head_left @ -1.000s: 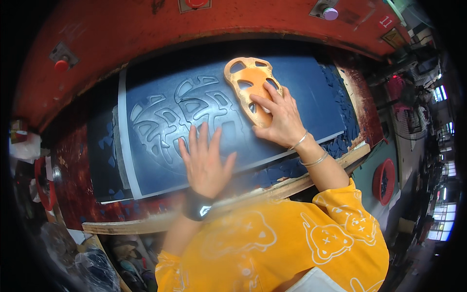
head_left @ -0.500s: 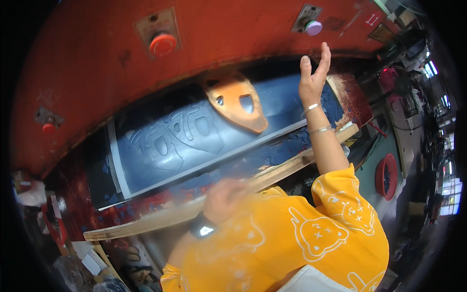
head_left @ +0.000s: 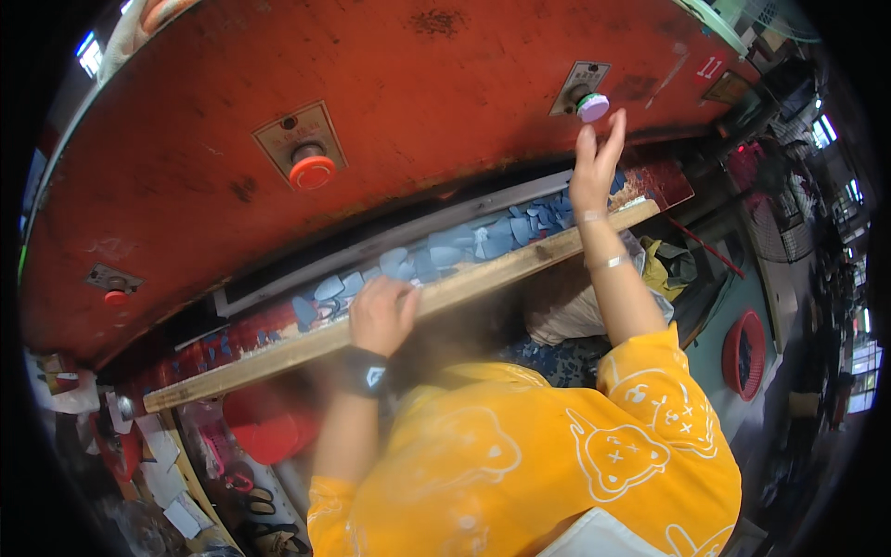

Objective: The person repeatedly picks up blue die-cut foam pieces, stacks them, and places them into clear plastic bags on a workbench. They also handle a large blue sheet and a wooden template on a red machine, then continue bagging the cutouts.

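My right hand (head_left: 599,169) is raised at the machine's red front (head_left: 399,102), fingers stretched out and holding nothing. Its fingertips are close below a purple push button (head_left: 592,108); contact cannot be made out. My left hand (head_left: 382,314), slightly blurred, is at the pale wooden rail (head_left: 501,276), fingers toward the blue scraps (head_left: 445,252). Its fingers look loosely bent, with nothing visible in them. Those scraps lie in a strip between the rail and a grey bar (head_left: 371,237) under the red front.
A large red button (head_left: 313,169) and a smaller red one (head_left: 115,296) stick out of the machine front. Below the rail at left is a red container (head_left: 269,427). A red basket (head_left: 743,355) stands at right, with a fan (head_left: 781,218) beyond.
The red front has come down toward the rail, hiding the blue sheet and orange die seen earlier. My left hand has moved up and left to the scraps; my right stays near the purple button.
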A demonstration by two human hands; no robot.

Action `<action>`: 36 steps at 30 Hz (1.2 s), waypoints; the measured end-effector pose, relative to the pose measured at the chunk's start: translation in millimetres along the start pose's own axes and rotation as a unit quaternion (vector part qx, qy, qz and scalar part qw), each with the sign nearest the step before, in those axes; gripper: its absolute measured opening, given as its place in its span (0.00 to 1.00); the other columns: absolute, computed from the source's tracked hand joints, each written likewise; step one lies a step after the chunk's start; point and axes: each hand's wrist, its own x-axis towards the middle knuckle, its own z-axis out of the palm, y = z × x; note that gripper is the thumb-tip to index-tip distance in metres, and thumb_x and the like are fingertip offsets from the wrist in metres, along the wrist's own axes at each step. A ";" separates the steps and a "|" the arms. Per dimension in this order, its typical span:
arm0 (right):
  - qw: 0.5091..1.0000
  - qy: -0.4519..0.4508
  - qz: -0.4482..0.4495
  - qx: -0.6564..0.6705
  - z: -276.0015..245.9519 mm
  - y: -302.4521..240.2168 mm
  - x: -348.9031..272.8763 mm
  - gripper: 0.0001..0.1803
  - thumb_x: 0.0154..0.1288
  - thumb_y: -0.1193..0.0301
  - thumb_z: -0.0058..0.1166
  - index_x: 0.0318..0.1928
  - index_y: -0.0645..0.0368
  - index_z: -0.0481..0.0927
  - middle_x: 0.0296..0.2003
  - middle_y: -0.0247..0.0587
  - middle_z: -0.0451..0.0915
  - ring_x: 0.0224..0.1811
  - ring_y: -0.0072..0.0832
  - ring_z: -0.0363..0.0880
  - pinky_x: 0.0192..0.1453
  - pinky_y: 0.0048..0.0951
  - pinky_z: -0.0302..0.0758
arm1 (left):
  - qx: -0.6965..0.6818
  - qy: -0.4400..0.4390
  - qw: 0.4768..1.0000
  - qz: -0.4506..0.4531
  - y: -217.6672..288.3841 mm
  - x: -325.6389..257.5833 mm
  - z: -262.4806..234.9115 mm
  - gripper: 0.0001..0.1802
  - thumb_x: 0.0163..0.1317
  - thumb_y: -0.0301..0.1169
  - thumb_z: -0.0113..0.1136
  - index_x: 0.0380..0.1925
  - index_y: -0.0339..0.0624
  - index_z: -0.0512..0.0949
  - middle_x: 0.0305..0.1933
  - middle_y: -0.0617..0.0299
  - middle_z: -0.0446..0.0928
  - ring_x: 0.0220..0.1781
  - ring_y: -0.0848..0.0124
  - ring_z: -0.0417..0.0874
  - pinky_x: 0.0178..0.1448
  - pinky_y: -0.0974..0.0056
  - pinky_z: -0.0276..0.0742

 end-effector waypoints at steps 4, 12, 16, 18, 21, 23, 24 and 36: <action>0.930 -0.360 -0.009 -0.071 -39.7 -8.2 -81.1 0.14 0.59 0.69 0.57 0.46 0.57 0.81 0.49 0.45 0.78 0.52 0.42 0.74 0.58 0.38 0.70 | 0.025 0.007 1.000 -0.013 4.2 -4.2 4.8 0.09 0.55 0.33 0.65 0.23 0.40 0.79 0.25 0.55 0.74 0.33 0.56 0.77 0.37 0.56 0.73; 0.872 -0.471 -0.073 -0.111 -46.1 -16.2 -112.5 0.14 0.57 0.64 0.58 0.43 0.55 0.83 0.39 0.44 0.75 0.48 0.42 0.72 0.57 0.39 0.66 | 0.039 0.018 0.999 -0.032 7.0 -1.0 9.6 0.11 0.56 0.33 0.64 0.21 0.38 0.78 0.24 0.54 0.72 0.32 0.55 0.76 0.37 0.55 0.71; 0.876 -0.464 -0.087 -0.102 -47.3 -16.8 -110.9 0.15 0.57 0.64 0.58 0.43 0.55 0.82 0.38 0.46 0.75 0.47 0.44 0.72 0.56 0.40 0.67 | 0.066 0.007 0.997 -0.041 5.6 -1.6 11.0 0.12 0.57 0.34 0.63 0.21 0.37 0.77 0.25 0.53 0.72 0.33 0.54 0.75 0.39 0.54 0.70; 0.872 -0.470 -0.085 -0.107 -47.7 -17.6 -112.2 0.14 0.57 0.65 0.58 0.43 0.56 0.82 0.38 0.47 0.75 0.46 0.44 0.72 0.56 0.41 0.68 | 0.067 0.000 0.996 -0.051 5.2 -2.1 11.3 0.12 0.57 0.34 0.63 0.21 0.38 0.78 0.27 0.52 0.73 0.35 0.53 0.75 0.40 0.53 0.71; 0.871 -0.473 -0.078 -0.109 -47.5 -22.1 -110.3 0.14 0.57 0.64 0.57 0.42 0.56 0.81 0.39 0.50 0.74 0.46 0.47 0.72 0.55 0.43 0.68 | 0.072 -0.012 0.995 -0.066 7.0 -1.9 11.8 0.11 0.56 0.34 0.63 0.21 0.37 0.78 0.28 0.51 0.74 0.36 0.52 0.76 0.42 0.52 0.71; 0.842 -0.519 -0.060 -0.131 -46.2 -28.0 -101.9 0.13 0.57 0.64 0.56 0.40 0.57 0.81 0.39 0.51 0.75 0.47 0.48 0.73 0.54 0.43 0.69 | 0.069 -0.013 0.995 -0.070 9.6 -0.5 11.8 0.12 0.56 0.34 0.62 0.21 0.37 0.78 0.28 0.51 0.75 0.36 0.51 0.76 0.43 0.52 0.71; 0.823 -0.547 -0.053 -0.143 -44.4 -30.8 -92.8 0.13 0.57 0.64 0.55 0.38 0.58 0.81 0.38 0.52 0.76 0.47 0.49 0.74 0.54 0.43 0.70 | 0.071 -0.006 0.995 -0.074 11.0 1.0 11.4 0.12 0.56 0.34 0.62 0.21 0.37 0.78 0.28 0.50 0.75 0.36 0.51 0.76 0.43 0.52 0.71; 0.843 -0.488 -0.123 -0.192 114.7 -35.8 -1.0 0.50 0.47 0.44 0.66 0.67 0.54 0.61 0.66 0.60 0.59 0.65 0.58 0.59 0.66 0.55 0.58 | -0.347 -0.134 0.900 -0.229 -3.2 91.1 -8.1 0.16 0.67 0.37 0.55 0.47 0.37 0.79 0.39 0.60 0.80 0.35 0.68 0.78 0.41 0.64 0.75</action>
